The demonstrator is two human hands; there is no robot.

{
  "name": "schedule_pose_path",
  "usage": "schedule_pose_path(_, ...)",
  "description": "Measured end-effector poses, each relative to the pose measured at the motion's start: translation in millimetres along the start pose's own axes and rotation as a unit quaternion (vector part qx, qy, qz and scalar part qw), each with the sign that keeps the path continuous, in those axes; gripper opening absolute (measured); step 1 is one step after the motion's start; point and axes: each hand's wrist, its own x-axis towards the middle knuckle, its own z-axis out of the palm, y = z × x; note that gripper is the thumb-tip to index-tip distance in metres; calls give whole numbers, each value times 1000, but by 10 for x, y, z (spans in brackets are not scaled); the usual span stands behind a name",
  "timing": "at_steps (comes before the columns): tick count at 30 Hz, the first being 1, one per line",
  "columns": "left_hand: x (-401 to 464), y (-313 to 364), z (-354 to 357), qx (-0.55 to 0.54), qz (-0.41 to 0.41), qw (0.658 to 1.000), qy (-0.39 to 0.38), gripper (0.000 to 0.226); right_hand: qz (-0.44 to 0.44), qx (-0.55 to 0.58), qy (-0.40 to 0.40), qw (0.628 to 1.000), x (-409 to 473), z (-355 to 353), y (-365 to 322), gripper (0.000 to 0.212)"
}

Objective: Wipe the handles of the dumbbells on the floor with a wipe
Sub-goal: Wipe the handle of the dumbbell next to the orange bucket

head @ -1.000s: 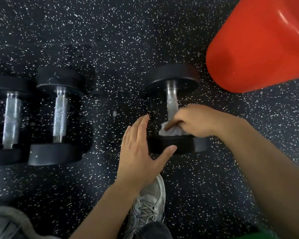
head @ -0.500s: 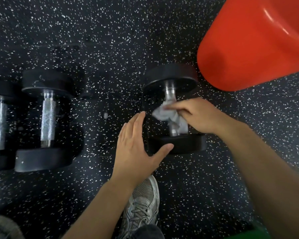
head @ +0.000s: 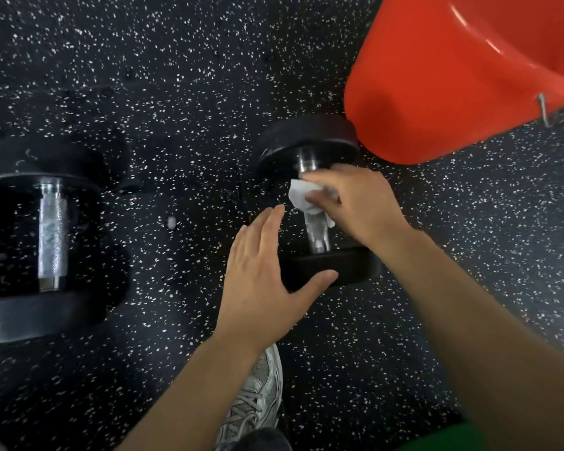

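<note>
Two dumbbells lie on the black speckled rubber floor (head: 183,76), well apart, both with handles running away from the viewer. On the right dumbbell (head: 326,271), the white wipe (head: 302,197) is wrapped over the upper part of the steel handle (head: 318,234), and the right hand (head: 355,200) grips it there, fingers curled round wipe and bar. Just beside it, the left hand (head: 261,271) is spread flat with straight fingers, its thumb touching the near weight head and holding nothing. At the left lies the other dumbbell (head: 51,236), its knurled handle bare. Touching or nearly touching the right dumbbell's far head stands a red plastic bucket (head: 437,86). Below the hands shows a grey sneaker (head: 258,395).
</note>
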Motion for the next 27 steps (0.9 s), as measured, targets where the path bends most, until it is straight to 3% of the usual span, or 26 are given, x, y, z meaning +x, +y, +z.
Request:
schedule_pose_path(5,-38,-64,11,-8,-2,1000,1,97,-31,17,-231,972,-65,-189,105,30)
schedule_pose_path(6,-41,-65,17,-13,-9,1000,-1,98,-27,17,-240,970,-48,-219,88,32)
schedule_pose_path(9,-23,-32,47,-22,-29,999,1,106,-14,1,-111,994,66,-165,4,42)
schedule_pose_path(11,1,9,52,-19,-35,999,4,109,-14,-37,-29,999,136,-94,-39,33)
schedule_pose_path(13,5,23,38,-9,-22,1000,0,109,-33,-71,4,997,135,-44,-27,23)
schedule_pose_path(15,-1,-1,21,4,-4,1000,-6,105,-48,-58,-24,997,63,-64,31,25)
schedule_pose_path(19,-1,-65,37,1,-12,1000,-7,103,-23,-34,-232,972,-16,-251,110,28)
schedule_pose_path(21,5,-37,63,-7,-13,1000,-7,103,-11,-21,-202,979,-6,-283,128,27)
schedule_pose_path(25,15,22,78,-25,-24,999,-12,105,-12,-52,-19,998,48,-173,117,25)
schedule_pose_path(27,24,22,72,-18,-20,1000,-10,106,-21,-38,-54,998,45,-178,121,26)
